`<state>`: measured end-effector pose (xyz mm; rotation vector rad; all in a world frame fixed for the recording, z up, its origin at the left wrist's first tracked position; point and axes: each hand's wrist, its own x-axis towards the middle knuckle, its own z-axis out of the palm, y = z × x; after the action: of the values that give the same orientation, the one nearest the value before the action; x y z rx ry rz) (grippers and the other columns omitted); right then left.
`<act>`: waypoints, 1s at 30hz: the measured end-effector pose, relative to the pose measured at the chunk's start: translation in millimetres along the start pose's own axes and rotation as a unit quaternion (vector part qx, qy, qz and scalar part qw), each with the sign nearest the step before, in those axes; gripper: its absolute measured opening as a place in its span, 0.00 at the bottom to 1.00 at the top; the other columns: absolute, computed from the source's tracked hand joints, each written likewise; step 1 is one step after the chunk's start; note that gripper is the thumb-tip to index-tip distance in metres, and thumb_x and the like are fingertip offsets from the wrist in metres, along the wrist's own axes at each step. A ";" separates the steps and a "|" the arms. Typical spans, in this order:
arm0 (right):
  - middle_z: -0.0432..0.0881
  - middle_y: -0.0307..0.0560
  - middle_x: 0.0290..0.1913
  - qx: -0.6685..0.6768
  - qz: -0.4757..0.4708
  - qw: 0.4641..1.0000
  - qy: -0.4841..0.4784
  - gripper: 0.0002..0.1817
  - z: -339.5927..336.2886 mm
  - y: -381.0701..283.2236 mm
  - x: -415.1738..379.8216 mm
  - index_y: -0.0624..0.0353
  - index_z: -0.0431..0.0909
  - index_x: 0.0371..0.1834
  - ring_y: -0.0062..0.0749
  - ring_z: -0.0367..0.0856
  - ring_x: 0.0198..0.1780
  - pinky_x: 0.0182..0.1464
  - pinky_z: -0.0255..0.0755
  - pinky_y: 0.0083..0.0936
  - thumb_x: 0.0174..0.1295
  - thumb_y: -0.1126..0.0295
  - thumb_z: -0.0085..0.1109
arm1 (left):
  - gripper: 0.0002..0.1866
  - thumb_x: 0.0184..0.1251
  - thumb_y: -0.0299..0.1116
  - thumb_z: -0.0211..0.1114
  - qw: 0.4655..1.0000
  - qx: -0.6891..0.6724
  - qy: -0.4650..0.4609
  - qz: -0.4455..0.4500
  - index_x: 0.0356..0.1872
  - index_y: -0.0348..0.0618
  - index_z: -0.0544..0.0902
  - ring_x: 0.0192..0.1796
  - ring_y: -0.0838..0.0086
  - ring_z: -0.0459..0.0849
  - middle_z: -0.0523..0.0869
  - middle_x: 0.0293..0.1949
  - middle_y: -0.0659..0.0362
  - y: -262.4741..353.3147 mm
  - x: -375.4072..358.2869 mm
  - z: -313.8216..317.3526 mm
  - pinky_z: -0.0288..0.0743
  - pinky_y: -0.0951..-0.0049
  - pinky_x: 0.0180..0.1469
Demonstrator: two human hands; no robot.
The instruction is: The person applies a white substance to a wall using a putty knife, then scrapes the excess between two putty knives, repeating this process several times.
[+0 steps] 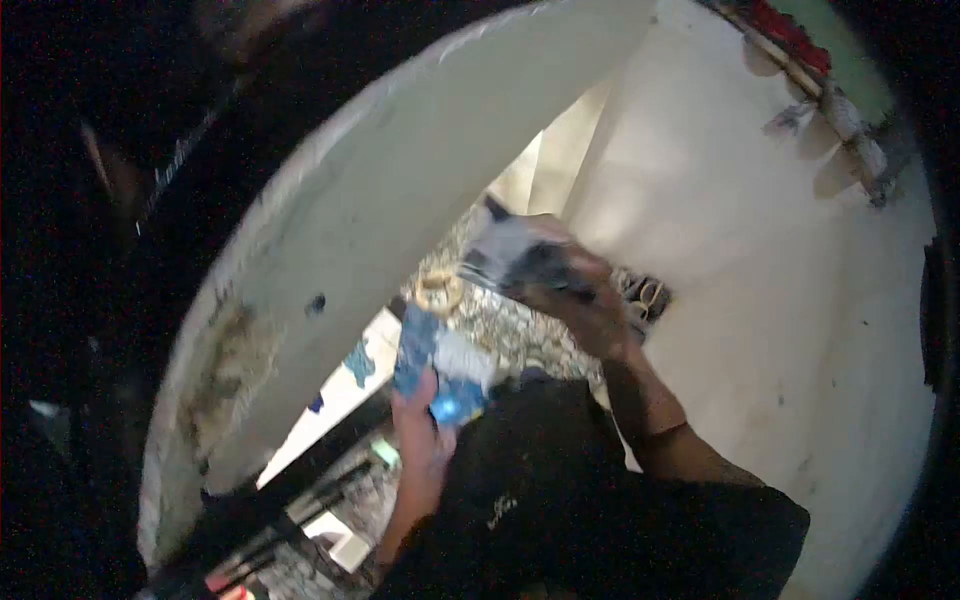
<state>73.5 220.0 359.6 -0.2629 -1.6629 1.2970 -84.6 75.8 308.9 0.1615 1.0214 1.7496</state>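
My left hand (420,440) is closed on a blue packet-like thing (415,350) with a whitish patch, the thumb lying over its near edge. Farther up and to the right, my right hand (598,305) is wrapped round a grey and black object (510,250). Motion smears that object, so its kind does not show. The two held things are a short way apart. Below both hands lies a pebble-like speckled floor (535,330), with a tan ring-shaped thing (438,290) on it near the blue packet.
Pale walls (720,200) curve round on the right. A grey-white panel (350,190) with a dark hole rises on the left. Dark rails (290,510) run at lower left. A dark bundle (645,298) lies by the right wall. Red cloth (790,35) shows at upper right.
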 end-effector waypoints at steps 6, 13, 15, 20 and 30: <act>0.67 0.52 0.58 -0.077 0.032 0.992 -0.094 0.25 -7.9 4.4 -53.3 0.61 0.66 0.57 0.40 0.66 0.58 0.60 0.61 0.35 0.53 0.79 0.55 | 0.15 0.60 0.25 0.60 0.999 0.015 0.030 0.006 0.49 0.36 0.72 0.40 0.71 0.81 0.80 0.42 0.57 -11.2 19.5 19.3 0.76 0.70 0.43; 0.68 0.55 0.54 -0.234 0.101 0.950 -0.179 0.32 -41.8 54.0 -92.5 0.57 0.66 0.55 0.48 0.64 0.59 0.61 0.59 0.37 0.42 0.90 0.45 | 0.18 0.56 0.31 0.65 0.998 0.061 -0.022 0.001 0.47 0.38 0.73 0.40 0.72 0.81 0.80 0.41 0.59 -16.4 24.9 42.3 0.76 0.71 0.42; 0.68 0.57 0.53 -0.320 0.194 0.911 -0.173 0.32 -87.9 118.5 -143.6 0.57 0.65 0.57 0.49 0.64 0.59 0.62 0.57 0.35 0.42 0.88 0.45 | 0.17 0.57 0.31 0.65 0.996 0.087 -0.011 -0.015 0.47 0.40 0.73 0.36 0.74 0.81 0.81 0.39 0.60 -18.8 19.4 44.6 0.77 0.72 0.39; 0.69 0.60 0.53 -0.466 0.420 0.779 -0.004 0.25 -237.2 252.0 -368.1 0.60 0.66 0.56 0.51 0.64 0.57 0.59 0.57 0.38 0.49 0.78 0.49 | 0.19 0.57 0.23 0.62 0.994 0.041 -0.037 -0.095 0.50 0.38 0.70 0.42 0.73 0.79 0.78 0.43 0.58 -67.9 27.1 32.1 0.75 0.68 0.44; 0.74 0.60 0.44 -0.366 0.648 0.631 -0.218 0.16 -252.6 223.3 -587.8 0.63 0.71 0.45 0.50 0.71 0.48 0.49 0.64 0.39 0.51 0.74 0.51 | 0.16 0.59 0.26 0.60 0.983 0.007 0.019 -0.184 0.48 0.36 0.71 0.37 0.71 0.82 0.80 0.38 0.57 -133.2 -15.9 54.9 0.81 0.69 0.37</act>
<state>483.5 76.8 -160.7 -2.1178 -2.4502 1.5707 47.5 103.8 256.1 -0.0509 1.0188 1.4124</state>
